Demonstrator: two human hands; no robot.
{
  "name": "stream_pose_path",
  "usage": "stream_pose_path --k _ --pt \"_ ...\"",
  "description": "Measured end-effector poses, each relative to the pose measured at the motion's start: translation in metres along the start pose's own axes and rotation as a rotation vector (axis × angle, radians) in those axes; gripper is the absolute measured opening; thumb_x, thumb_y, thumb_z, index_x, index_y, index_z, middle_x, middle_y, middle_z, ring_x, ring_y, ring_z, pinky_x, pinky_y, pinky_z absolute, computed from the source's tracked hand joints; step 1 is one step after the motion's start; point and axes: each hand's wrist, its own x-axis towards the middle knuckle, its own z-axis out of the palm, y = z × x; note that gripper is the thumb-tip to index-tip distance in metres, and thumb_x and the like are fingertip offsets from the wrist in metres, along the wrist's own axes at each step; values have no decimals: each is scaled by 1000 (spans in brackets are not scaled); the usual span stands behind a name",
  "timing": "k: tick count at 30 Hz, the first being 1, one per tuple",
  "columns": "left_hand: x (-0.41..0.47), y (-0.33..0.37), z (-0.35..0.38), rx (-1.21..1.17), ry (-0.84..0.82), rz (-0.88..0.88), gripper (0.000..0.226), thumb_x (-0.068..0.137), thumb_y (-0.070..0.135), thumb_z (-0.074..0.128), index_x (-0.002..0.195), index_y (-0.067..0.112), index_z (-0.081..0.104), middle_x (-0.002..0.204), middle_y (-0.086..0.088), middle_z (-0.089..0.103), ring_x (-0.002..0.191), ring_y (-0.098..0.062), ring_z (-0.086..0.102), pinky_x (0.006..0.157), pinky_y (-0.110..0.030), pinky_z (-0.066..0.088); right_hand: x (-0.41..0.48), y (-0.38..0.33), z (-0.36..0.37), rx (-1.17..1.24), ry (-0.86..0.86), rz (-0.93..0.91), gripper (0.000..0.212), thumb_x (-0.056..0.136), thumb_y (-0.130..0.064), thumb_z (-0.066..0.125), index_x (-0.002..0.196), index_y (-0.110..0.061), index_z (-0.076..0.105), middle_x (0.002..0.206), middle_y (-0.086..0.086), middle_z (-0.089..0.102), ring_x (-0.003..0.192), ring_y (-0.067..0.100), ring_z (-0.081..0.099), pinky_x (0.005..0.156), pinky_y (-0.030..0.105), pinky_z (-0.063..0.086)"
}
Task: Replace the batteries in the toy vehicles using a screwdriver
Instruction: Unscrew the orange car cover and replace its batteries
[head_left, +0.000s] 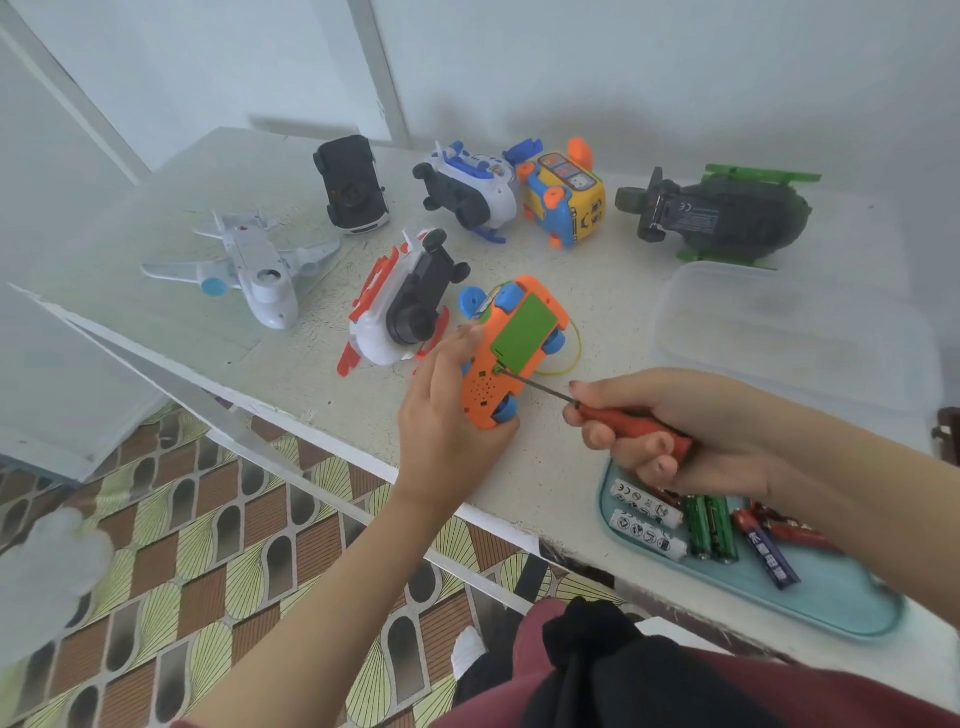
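Orange toy car (511, 353) near desk (550, 467) front edge, clamped belly-up in my left hand (447, 415); right hand (670, 421) fisted round screwdriver (613, 415), tip at green cover (524, 325) screw. Press straight, turn slowly.

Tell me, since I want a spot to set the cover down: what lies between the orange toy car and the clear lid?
Head view: between the orange toy car and clear lid, only its yellow-green cord on bare table.

Hidden and cut-off parts
The right forearm covers some batteries (711, 525) in the teal tray (831, 597); the screwdriver's (613, 415) handle end sits inside closed fingers (618, 447); battery print unreadable
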Motion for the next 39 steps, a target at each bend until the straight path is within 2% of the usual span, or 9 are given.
stream_pose_path --k 6,12,16,19,23,27,33,36,39 --pt "1 1 -1 -9 -5 -39 80 55 3 81 123 21 43 121 -4 62 99 -9 55 72 -2 37 7 10 4 -242 153 -235 22 92 -14 59 76 -8 45 52 2 52 28 7 28 30 13 22" --pt "0 2 -1 -54 34 -52 74 58 10 74 123 24 43 118 15 51 95 -8 55 70 -2 37 16 25 -1 -1326 540 -883 30 84 -14 66 73 -16 38 42 -6 36 39 12 32 42 22 23" --pt "0 2 -1 -52 32 -70 73 58 11 74 124 24 43 114 5 58 92 -9 55 69 -1 38 20 32 -3 -1663 596 -987 38 55 2 79 71 -12 48 44 -3 28 34 23 23 45 14 7" --pt "-2 1 0 -43 30 -69 77 58 8 77 125 23 43 117 7 56 94 -8 54 71 -2 39 18 33 -6 -1648 543 -972 39 61 -1 80 74 -14 47 44 -3 32 32 24 30 39 16 15" --pt "-2 1 0 -33 27 -77 74 60 13 75 126 23 43 123 2 59 98 -9 56 70 -12 45 7 25 -7 -1459 580 -833 17 91 -33 60 84 -24 48 50 -12 35 47 7 34 45 25 25" --pt "-3 7 0 -81 43 -114 72 59 16 74 124 24 44 118 11 53 98 -5 52 72 -3 40 -7 7 -4 -1301 610 -789 14 85 -32 50 84 -24 62 55 -12 50 56 6 48 53 20 34" --pt "-5 20 10 -267 63 -346 73 60 15 78 128 19 50 109 27 52 97 8 53 76 -3 41 -14 -14 -19 -1102 555 -770 25 84 -12 63 103 -16 48 76 1 71 69 6 61 68 19 46" --pt "1 26 12 -342 65 -409 72 63 8 82 122 31 47 101 29 52 91 14 53 73 -4 42 -9 -23 -23 -1073 610 -873 14 80 -17 73 91 -18 63 68 -7 67 61 0 57 59 8 39" --pt "4 27 12 -356 69 -434 71 64 12 81 112 47 42 98 24 55 86 12 55 70 -4 41 -8 -29 -20 -863 607 -1012 10 77 -30 77 81 -21 73 63 1 67 50 11 51 51 18 42"
